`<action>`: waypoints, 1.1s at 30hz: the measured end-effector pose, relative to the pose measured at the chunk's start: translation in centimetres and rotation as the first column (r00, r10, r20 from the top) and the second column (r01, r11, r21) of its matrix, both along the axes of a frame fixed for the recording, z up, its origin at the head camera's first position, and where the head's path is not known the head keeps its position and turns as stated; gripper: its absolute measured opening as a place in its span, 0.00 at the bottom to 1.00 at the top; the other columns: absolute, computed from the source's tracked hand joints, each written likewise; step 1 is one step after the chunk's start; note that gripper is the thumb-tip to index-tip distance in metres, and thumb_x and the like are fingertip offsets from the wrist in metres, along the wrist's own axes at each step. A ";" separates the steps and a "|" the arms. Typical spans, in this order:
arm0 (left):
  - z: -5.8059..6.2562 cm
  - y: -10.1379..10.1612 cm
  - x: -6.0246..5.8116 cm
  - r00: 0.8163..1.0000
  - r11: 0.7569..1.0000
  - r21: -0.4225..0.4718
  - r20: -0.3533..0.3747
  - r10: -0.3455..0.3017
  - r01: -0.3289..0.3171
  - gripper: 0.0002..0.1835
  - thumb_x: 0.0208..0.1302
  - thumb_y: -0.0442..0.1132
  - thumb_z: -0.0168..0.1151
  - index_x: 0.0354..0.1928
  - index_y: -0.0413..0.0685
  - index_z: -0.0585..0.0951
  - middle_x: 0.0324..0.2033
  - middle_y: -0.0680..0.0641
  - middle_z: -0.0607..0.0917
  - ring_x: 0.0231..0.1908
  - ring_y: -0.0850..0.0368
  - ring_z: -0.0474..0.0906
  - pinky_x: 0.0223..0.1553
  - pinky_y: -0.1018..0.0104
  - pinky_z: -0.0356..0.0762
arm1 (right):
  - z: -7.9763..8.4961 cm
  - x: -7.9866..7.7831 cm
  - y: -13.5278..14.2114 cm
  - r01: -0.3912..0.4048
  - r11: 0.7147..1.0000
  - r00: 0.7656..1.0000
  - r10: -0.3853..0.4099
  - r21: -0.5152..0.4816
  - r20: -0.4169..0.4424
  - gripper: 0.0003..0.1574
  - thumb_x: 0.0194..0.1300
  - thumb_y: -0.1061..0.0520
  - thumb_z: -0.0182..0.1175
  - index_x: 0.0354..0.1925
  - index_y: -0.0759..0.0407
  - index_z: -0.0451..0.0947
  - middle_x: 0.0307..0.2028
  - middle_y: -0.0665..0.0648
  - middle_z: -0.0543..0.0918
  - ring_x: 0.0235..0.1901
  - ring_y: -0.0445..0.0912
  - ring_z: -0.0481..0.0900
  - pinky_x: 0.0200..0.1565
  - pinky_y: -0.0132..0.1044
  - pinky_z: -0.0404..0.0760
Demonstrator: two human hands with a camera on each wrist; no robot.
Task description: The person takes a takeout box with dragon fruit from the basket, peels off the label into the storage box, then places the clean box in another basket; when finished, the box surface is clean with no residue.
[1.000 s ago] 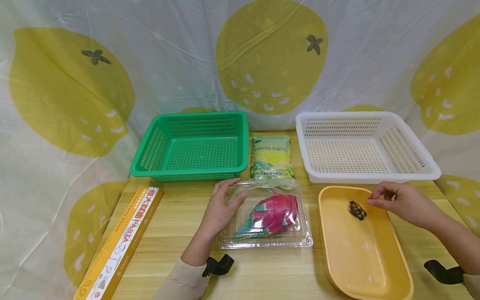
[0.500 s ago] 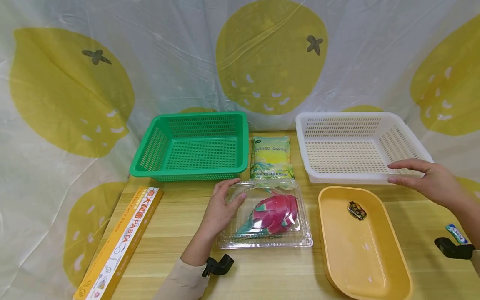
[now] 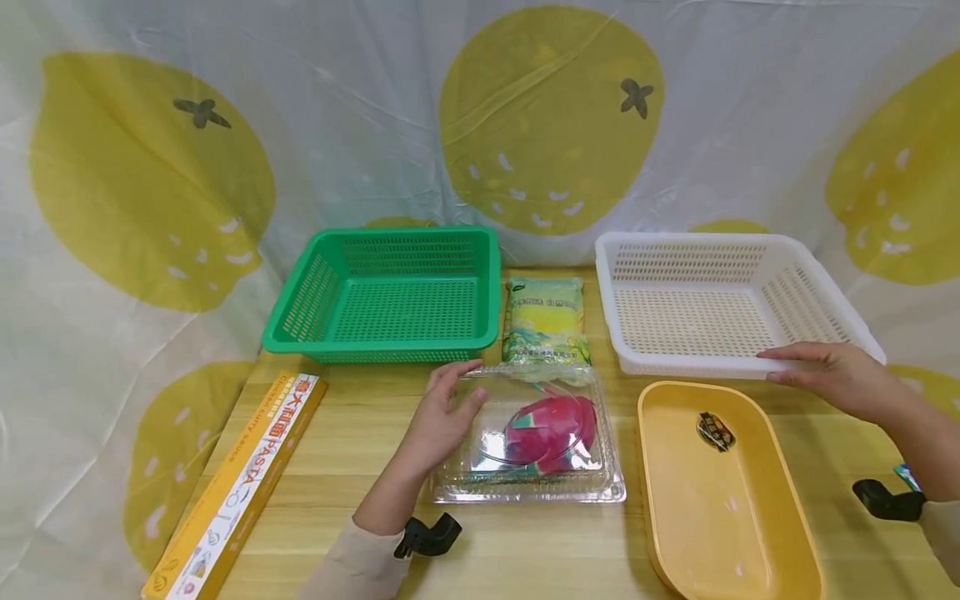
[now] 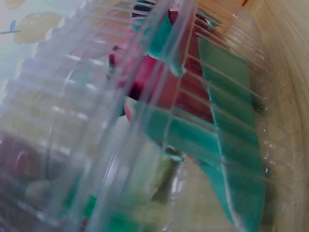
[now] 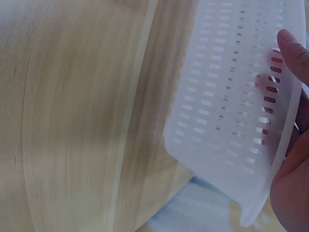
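Observation:
My left hand (image 3: 435,421) rests on the left side of a clear plastic clamshell box (image 3: 480,492), with the thumb over its lid and the other fingers along its back left. Inside lies a pink-and-green dragon fruit (image 3: 551,433); the left wrist view shows its green leaves (image 4: 236,130) through the ribbed wall. At the near right corner of the white perforated basket (image 3: 697,364), my right hand (image 3: 840,379) grips the rim. Seen from the right wrist, the thumb lies outside the basket wall (image 5: 227,140), and fingers show through the slots from the inner side.
A yellow tray (image 3: 727,517) with a dark label (image 3: 716,432) stands in front of the white basket. The green basket (image 3: 375,346) is back left, beside a yellow-green pouch (image 3: 546,325). A pasta box (image 3: 232,487) lies at left; a small packet (image 3: 907,477) is partly hidden by my right forearm.
My right hand has left the yellow tray's right edge, moved right and spread, then come to the white basket's rim. The small packet came into view. My left hand stays on the clamshell box.

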State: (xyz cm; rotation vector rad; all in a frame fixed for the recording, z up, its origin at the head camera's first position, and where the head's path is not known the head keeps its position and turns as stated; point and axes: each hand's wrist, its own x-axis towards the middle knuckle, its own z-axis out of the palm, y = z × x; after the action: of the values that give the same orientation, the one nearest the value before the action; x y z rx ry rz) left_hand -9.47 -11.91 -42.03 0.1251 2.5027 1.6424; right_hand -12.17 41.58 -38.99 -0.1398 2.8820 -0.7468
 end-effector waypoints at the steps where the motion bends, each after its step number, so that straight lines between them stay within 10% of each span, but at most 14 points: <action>1: 0.0 -0.1 0.0 1.000 1.000 0.007 0.009 0.000 0.000 0.28 0.75 0.44 0.60 0.74 0.55 0.69 0.76 0.42 0.59 0.76 0.31 0.55 0.71 0.27 0.57 | 0.0 0.0 0.0 -0.003 1.000 1.000 0.003 0.003 0.002 0.29 0.69 0.42 0.67 0.61 0.56 0.83 0.58 0.72 0.83 0.45 0.24 0.73 0.36 0.27 0.76; 8: -0.6 -0.6 0.2 0.988 0.989 0.130 0.143 0.051 -0.070 0.36 0.74 0.44 0.60 0.79 0.57 0.58 0.81 0.39 0.50 0.79 0.30 0.41 0.73 0.25 0.44 | 0.2 0.1 0.1 0.006 0.999 1.000 -0.007 0.033 0.016 0.31 0.70 0.40 0.65 0.63 0.55 0.81 0.62 0.71 0.79 0.60 0.69 0.75 0.42 0.38 0.80; 24: -1.2 -0.9 0.5 0.975 0.947 0.295 0.215 0.061 -0.124 0.33 0.75 0.44 0.58 0.78 0.58 0.61 0.81 0.42 0.52 0.81 0.35 0.39 0.74 0.26 0.43 | 0.1 -0.3 0.2 0.012 1.000 0.998 -0.013 0.005 0.057 0.33 0.69 0.41 0.66 0.62 0.60 0.81 0.59 0.75 0.80 0.55 0.59 0.79 0.36 0.27 0.73; 29: -0.8 -1.0 0.7 0.970 0.920 0.367 0.240 0.047 -0.136 0.32 0.76 0.41 0.57 0.78 0.57 0.61 0.80 0.43 0.55 0.72 0.35 0.62 0.65 0.38 0.73 | 0.3 -0.3 0.2 0.024 1.000 0.998 -0.024 0.008 0.056 0.32 0.68 0.41 0.67 0.61 0.59 0.82 0.56 0.70 0.84 0.46 0.31 0.75 0.36 0.27 0.73; 33: -0.4 -1.3 0.8 0.963 0.905 0.396 0.266 0.048 -0.155 0.31 0.76 0.39 0.56 0.77 0.60 0.61 0.78 0.44 0.57 0.57 0.40 0.75 0.50 0.51 0.85 | 0.2 -0.3 0.1 0.027 1.000 0.998 -0.027 0.007 0.063 0.31 0.68 0.41 0.67 0.60 0.58 0.83 0.55 0.67 0.85 0.44 0.28 0.71 0.36 0.27 0.72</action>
State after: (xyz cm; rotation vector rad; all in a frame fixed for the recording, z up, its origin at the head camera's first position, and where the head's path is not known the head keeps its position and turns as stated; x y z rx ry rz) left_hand -8.64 -13.20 -42.39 -0.1644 1.9781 2.0667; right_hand -12.50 41.70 -38.74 -0.0750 2.8317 -0.7329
